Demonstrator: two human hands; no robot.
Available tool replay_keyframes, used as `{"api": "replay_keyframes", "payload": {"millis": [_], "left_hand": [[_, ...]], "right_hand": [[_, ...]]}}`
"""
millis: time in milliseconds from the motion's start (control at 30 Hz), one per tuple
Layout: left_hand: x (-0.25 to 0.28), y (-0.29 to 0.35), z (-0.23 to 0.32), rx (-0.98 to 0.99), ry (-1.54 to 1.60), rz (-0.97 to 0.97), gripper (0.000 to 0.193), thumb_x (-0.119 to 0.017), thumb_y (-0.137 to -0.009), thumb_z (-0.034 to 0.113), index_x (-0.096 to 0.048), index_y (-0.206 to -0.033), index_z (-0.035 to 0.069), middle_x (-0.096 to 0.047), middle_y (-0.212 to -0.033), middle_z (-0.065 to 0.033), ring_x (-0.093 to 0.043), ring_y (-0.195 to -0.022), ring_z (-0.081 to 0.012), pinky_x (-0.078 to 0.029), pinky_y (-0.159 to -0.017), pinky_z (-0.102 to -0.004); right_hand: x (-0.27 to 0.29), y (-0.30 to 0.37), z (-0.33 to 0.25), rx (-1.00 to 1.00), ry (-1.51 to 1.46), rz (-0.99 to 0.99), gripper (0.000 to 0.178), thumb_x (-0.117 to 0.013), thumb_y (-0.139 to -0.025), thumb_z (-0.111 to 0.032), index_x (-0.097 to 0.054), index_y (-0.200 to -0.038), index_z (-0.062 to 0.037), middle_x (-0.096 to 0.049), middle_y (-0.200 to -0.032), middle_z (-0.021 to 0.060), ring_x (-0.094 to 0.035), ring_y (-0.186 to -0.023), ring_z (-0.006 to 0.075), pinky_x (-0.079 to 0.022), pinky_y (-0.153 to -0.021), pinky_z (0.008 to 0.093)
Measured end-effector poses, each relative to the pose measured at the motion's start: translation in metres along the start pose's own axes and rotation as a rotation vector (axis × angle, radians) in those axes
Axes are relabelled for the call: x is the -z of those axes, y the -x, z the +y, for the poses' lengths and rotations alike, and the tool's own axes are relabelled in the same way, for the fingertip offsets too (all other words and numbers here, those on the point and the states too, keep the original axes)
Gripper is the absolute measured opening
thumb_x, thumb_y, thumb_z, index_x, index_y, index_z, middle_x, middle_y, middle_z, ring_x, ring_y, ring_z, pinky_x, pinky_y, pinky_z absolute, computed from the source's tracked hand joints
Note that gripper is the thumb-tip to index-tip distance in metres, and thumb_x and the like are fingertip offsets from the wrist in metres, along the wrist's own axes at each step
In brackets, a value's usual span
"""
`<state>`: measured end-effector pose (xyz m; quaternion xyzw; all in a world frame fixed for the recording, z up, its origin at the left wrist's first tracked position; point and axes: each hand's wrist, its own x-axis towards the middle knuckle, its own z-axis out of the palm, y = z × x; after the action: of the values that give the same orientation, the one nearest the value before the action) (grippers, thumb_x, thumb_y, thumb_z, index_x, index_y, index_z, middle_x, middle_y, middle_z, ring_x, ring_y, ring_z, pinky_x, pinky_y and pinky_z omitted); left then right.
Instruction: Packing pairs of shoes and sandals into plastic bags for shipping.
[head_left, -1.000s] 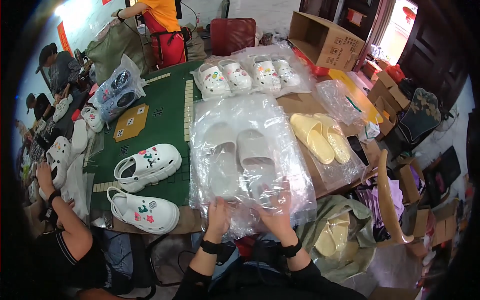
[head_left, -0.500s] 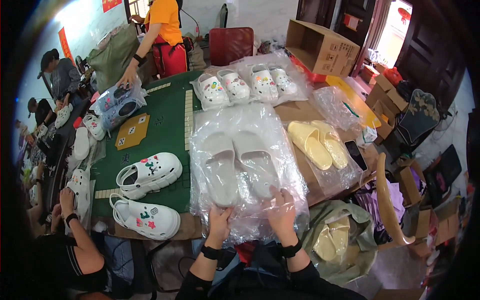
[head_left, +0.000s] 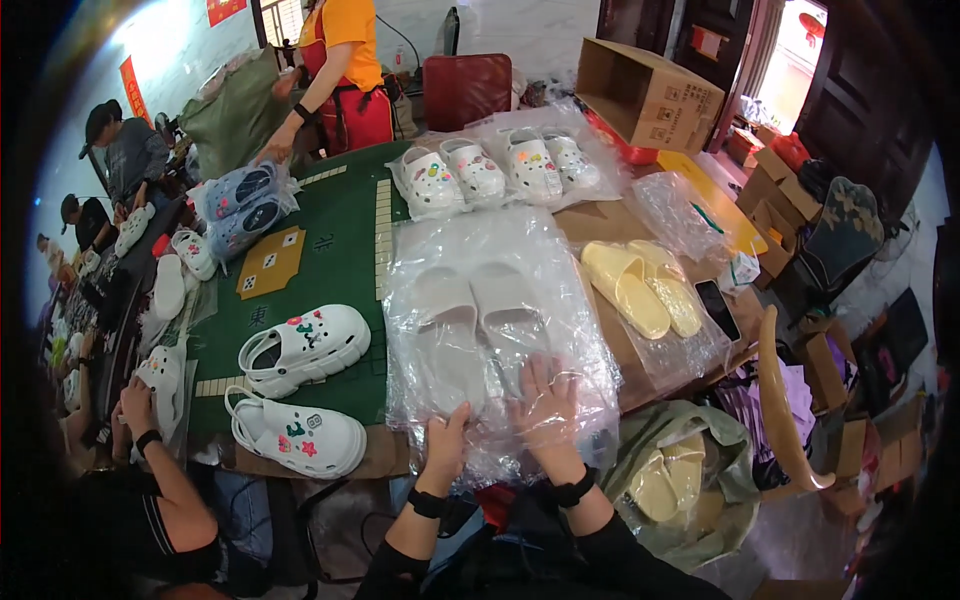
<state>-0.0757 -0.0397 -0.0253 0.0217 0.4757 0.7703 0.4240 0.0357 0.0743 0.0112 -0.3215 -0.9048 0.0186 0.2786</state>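
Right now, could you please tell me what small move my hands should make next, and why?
I would probably steady the near edge of the clear plastic with the left hand and gently smooth it with the right hand, whose fingers are spread near the heels of the grey slippers, because the plastic there looks loose and wrinkled.

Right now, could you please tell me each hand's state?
Left hand: closed on the clear plastic bag holding grey slides.
Right hand: spread open against that bag.

The green-topped table (head_left: 345, 265) here bears smooth grey slippers in clear plastic (head_left: 445, 345); left of them, chunky white charm-studded clogs (head_left: 325, 340); right, bagged pale-yellow slippers (head_left: 626, 285); beyond, bagged white clogs (head_left: 480, 178).
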Motion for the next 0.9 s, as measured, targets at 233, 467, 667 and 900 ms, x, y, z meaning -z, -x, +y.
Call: {"api": "replay_keyframes", "payload": {"millis": [233, 467, 667, 900], "left_hand": [[-0.004, 0.0, -0.005, -0.068, -0.08, 0.075, 0.019, -0.062, -0.088, 0.015, -0.054, -0.093, -0.002, -0.059, -0.081, -0.004, -0.056, -0.062, -0.0121, -0.047, -0.053, -0.0253], [0.0, -0.004, -0.013, -0.085, -0.175, 0.071, 0.017, -0.064, -0.087, 0.013, -0.054, -0.089, 0.0, -0.058, -0.077, -0.0035, -0.055, -0.063, -0.0089, -0.044, -0.052, -0.0239], [0.01, -0.011, -0.019, -0.063, -0.189, 0.09, 0.017, -0.064, -0.086, 0.011, -0.055, -0.074, 0.002, -0.058, -0.074, -0.0025, -0.054, -0.06, -0.0085, -0.042, -0.049, -0.0222], [-0.006, 0.002, -0.006, -0.049, -0.09, 0.128, 0.014, -0.062, -0.087, 0.01, -0.058, -0.079, -0.001, -0.06, -0.078, -0.0037, -0.056, -0.062, -0.0103, -0.045, -0.051, -0.025]], "right_hand": [[-0.02, -0.001, 0.003, 0.028, -0.089, -0.01, 0.05, -0.063, -0.073, -0.019, -0.055, -0.12, -0.0022, -0.048, -0.131, 0.0168, -0.037, -0.124, 0.0461, -0.033, -0.099, 0.0539], [-0.033, 0.006, 0.008, 0.049, -0.146, 0.065, 0.033, -0.059, -0.08, -0.02, -0.058, -0.106, -0.0004, -0.047, -0.129, 0.0198, -0.033, -0.124, 0.0496, -0.031, -0.1, 0.0579], [-0.035, 0.003, 0.001, 0.046, -0.132, 0.183, 0.033, -0.066, -0.069, -0.015, -0.055, -0.096, -0.0009, -0.056, -0.12, 0.0201, -0.043, -0.114, 0.0546, -0.038, -0.091, 0.0592], [-0.03, 0.008, 0.004, 0.045, -0.035, -0.044, 0.046, -0.053, -0.083, -0.03, -0.054, -0.121, -0.0045, -0.046, -0.134, 0.0175, -0.033, -0.127, 0.0467, -0.024, -0.106, 0.0544]]}}
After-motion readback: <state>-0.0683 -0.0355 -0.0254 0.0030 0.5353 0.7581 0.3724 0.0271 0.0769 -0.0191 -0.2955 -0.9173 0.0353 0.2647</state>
